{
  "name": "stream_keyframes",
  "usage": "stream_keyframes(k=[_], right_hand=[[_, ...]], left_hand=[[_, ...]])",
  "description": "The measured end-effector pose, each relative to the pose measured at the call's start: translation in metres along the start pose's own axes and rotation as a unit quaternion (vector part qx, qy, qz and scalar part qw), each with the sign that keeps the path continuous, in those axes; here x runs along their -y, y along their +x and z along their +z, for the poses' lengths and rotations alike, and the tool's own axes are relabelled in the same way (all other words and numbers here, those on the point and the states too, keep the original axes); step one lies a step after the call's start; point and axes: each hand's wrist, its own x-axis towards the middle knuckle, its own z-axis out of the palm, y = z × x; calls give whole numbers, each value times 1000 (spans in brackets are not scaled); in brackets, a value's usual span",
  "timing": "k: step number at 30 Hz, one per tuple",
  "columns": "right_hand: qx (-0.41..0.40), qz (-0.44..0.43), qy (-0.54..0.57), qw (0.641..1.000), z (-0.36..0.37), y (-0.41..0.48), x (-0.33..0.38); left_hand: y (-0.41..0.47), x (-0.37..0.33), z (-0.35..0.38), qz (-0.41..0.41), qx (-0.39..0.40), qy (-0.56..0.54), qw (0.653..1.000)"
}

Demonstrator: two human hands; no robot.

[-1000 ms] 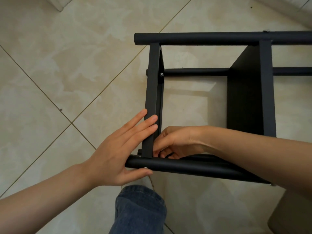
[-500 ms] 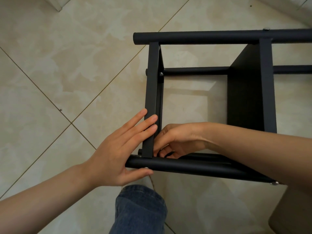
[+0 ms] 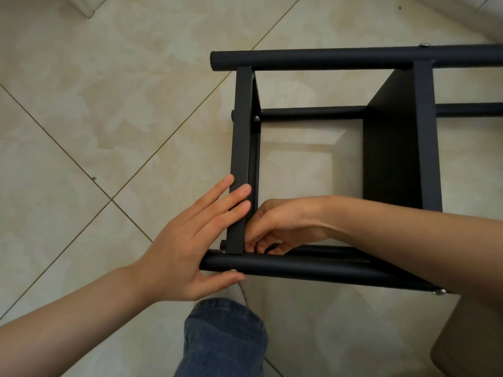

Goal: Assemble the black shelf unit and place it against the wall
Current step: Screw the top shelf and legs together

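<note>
While the black shelf unit (image 3: 392, 159) lies on its side on the tiled floor (image 3: 109, 104), the head view cuts it off at the right edge, so only its left end shows. The left hand (image 3: 187, 246) lies flat against the outer face of the end panel (image 3: 242, 131), its fingers (image 3: 234, 194) straight and close together. Its thumb runs under the near tube (image 3: 313, 268), beside a small silver bolt head (image 3: 233, 271).

The right hand (image 3: 288, 224) reaches inside the frame, its forearm crossing over the near tube. Its fingertips (image 3: 253, 242) are curled down at the corner where the end panel meets that tube. They may be pinching a small fastener, but the panel edge and the tube hide whatever is there, so I cannot tell what they hold, if anything.

A screw head (image 3: 256, 118) shows on the inner face of the end panel, by the middle tube (image 3: 313, 112). A knee in blue jeans (image 3: 226, 336) sits below the frame, and a beige object (image 3: 468, 336) at the lower right is cropped beyond recognition.
</note>
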Motion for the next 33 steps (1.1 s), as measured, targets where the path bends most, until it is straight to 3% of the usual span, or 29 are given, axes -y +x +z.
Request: stream_keyframes(k=[33], right_hand=[[-12, -12, -19, 1000, 1, -1, 0]], left_hand=[[1, -2, 0, 5, -6, 2, 1000]])
